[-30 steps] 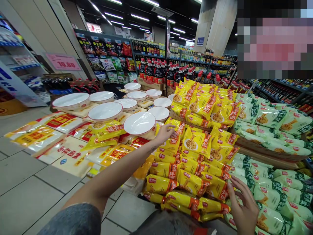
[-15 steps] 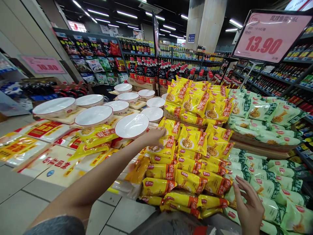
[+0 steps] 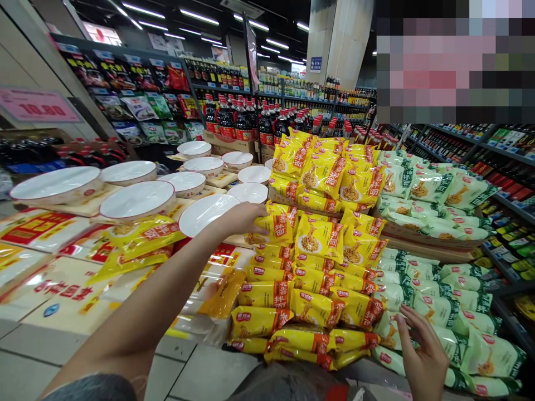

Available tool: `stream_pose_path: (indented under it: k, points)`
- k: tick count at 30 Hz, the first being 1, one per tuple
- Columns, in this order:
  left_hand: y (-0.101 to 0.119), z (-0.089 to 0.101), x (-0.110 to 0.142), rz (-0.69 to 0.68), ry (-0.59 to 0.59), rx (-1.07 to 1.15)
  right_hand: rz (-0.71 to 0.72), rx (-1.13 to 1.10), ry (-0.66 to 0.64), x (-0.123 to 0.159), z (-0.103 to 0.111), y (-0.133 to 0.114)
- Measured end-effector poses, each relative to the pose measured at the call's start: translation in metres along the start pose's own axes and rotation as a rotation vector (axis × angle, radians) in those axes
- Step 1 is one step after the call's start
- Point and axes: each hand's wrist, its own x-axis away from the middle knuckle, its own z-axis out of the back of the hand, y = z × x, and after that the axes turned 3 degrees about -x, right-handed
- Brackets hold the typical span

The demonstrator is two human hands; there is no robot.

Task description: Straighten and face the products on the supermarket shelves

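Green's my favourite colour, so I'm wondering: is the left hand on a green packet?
No, the left hand is at a yellow packet.

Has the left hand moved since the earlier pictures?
Yes: the left hand has shifted left against the nearest red-rimmed white bowl, and now overlaps its right edge in view.

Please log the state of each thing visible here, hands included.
Left hand: fingers bent at a yellow packet, grip unclear
Right hand: open, empty
White bowls: upright, empty
Yellow packets: closed, piled
Green packets: closed, piled
Flat bags: lying flat
Dark bottles: upright, capped
Ceiling lights: on
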Motion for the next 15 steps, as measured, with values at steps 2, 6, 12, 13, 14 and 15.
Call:
stream_pose_path:
  k: [2, 6, 12, 13, 14, 15]
  points:
    - [0.002, 0.002, -0.008, -0.021, 0.049, 0.006, 0.002, 0.011, -0.019, -0.001, -0.002, -0.002]
    - [0.019, -0.01, -0.026, -0.135, 0.058, -0.024, 0.006, -0.032, -0.045, -0.004, -0.01, -0.009]
    - [0.016, -0.038, -0.039, -0.112, 0.057, 0.039, -0.016, -0.064, -0.053, -0.007, -0.021, -0.006]
    - [0.014, -0.042, -0.04, -0.101, 0.043, 0.045, -0.011, -0.059, -0.058, -0.008, -0.023, -0.006]
    - [0.014, -0.045, -0.04, -0.093, 0.038, 0.038, -0.005, -0.056, -0.068, -0.008, -0.025, -0.005]
    - [0.015, -0.047, -0.04, -0.081, 0.05, 0.022, -0.002, -0.054, -0.082, -0.009, -0.026, -0.005]
